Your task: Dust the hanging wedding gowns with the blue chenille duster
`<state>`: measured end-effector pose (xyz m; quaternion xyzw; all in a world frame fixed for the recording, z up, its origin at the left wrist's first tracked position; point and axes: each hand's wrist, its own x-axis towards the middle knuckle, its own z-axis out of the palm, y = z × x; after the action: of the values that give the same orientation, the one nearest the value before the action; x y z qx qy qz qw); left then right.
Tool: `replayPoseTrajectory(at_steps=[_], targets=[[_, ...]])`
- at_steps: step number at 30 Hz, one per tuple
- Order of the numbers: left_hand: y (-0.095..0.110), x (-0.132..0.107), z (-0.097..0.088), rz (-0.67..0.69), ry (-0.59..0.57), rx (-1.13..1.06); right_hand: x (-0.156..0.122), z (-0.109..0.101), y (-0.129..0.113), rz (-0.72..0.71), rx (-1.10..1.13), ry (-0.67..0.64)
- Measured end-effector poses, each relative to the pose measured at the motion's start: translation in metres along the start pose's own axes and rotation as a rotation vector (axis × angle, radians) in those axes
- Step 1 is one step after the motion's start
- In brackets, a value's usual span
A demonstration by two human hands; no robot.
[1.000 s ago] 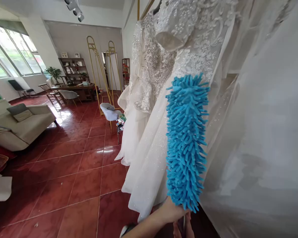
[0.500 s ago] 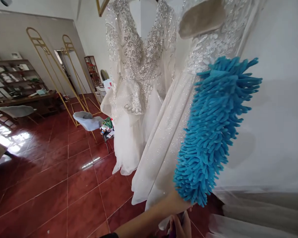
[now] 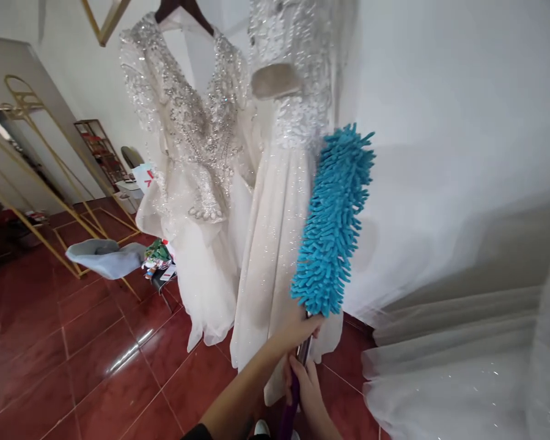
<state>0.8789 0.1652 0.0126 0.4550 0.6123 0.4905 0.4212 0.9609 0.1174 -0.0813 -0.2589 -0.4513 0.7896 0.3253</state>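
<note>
A blue fluffy duster [image 3: 332, 226] stands upright against the white skirt of a hanging lace wedding dress [image 3: 279, 201]. My left hand [image 3: 297, 331] is wrapped round the duster's handle just below the blue head. My right hand [image 3: 308, 384] grips the purple handle [image 3: 289, 409] lower down. Both hands are closed on it. A second beaded wedding dress [image 3: 187, 159] hangs to the left on a dark hanger.
Sheer white tulle [image 3: 458, 183] fills the right side, with more gathered tulle [image 3: 449, 373] low on the right. A grey chair [image 3: 103, 260] and a small stool with colourful items [image 3: 158, 269] stand on the red tiled floor [image 3: 73, 366]. Gold arch frames [image 3: 32, 159] stand at the left.
The view has swung right and closer to the dresses. The duster has moved left off the tulle toward the lace dress's skirt, and both hands on the handle now show more fully.
</note>
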Motion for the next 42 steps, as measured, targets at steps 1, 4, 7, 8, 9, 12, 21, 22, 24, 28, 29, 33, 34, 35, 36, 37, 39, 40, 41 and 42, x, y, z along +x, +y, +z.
replayPoseTrajectory(at_steps=[1,4,7,8,9,12,21,22,24,28,29,33,34,35,36,37,39,40,41,42], targets=[[-0.002,0.004,0.002,-0.006,0.006,-0.016,0.001,0.0,-0.003,0.005,0.019,-0.004],[-0.015,0.015,0.01,-0.057,0.02,-0.052,0.004,-0.003,-0.006,0.031,0.062,0.005],[-0.03,0.021,0.016,-0.084,0.038,-0.022,0.007,-0.006,0.0,0.056,0.099,0.042],[-0.034,0.022,0.017,-0.085,0.055,0.011,0.008,-0.007,0.004,0.061,0.11,0.055],[-0.038,0.023,0.017,-0.089,0.071,0.058,0.01,-0.007,0.009,0.066,0.121,0.064],[-0.049,0.025,0.018,-0.134,0.083,0.209,0.012,-0.008,0.023,0.08,0.142,0.08],[-0.06,0.031,0.042,-0.186,0.045,0.387,0.007,-0.029,0.036,0.069,0.166,0.146],[-0.055,0.032,0.044,-0.174,0.028,0.419,0.008,-0.028,0.033,0.062,0.168,0.15],[-0.04,0.036,0.042,-0.141,0.003,0.472,0.01,-0.025,0.021,0.044,0.168,0.151],[0.003,0.047,0.023,-0.045,0.009,0.5,0.02,-0.007,-0.02,-0.004,0.171,0.121],[0.014,0.049,0.016,-0.004,0.017,0.489,0.023,-0.001,-0.032,-0.016,0.176,0.103],[0.048,0.059,-0.012,0.13,0.077,0.348,0.038,0.026,-0.073,-0.018,0.206,0.001],[0.053,0.06,-0.018,0.143,0.088,0.306,0.042,0.031,-0.079,-0.014,0.211,-0.017],[0.056,0.061,-0.023,0.151,0.098,0.272,0.044,0.036,-0.083,-0.01,0.215,-0.028],[0.058,0.061,-0.027,0.155,0.106,0.251,0.046,0.04,-0.085,-0.006,0.217,-0.033],[0.057,0.062,-0.029,0.161,0.105,0.245,0.047,0.043,-0.085,-0.003,0.218,-0.03],[0.052,0.062,-0.031,0.162,0.086,0.264,0.048,0.045,-0.081,0.006,0.218,-0.007],[0.047,0.062,-0.03,0.148,0.074,0.283,0.048,0.044,-0.077,0.012,0.216,0.009],[0.041,0.063,-0.029,0.125,0.064,0.307,0.047,0.043,-0.072,0.02,0.212,0.026],[0.035,0.064,-0.027,0.094,0.06,0.332,0.047,0.04,-0.067,0.027,0.206,0.045]])
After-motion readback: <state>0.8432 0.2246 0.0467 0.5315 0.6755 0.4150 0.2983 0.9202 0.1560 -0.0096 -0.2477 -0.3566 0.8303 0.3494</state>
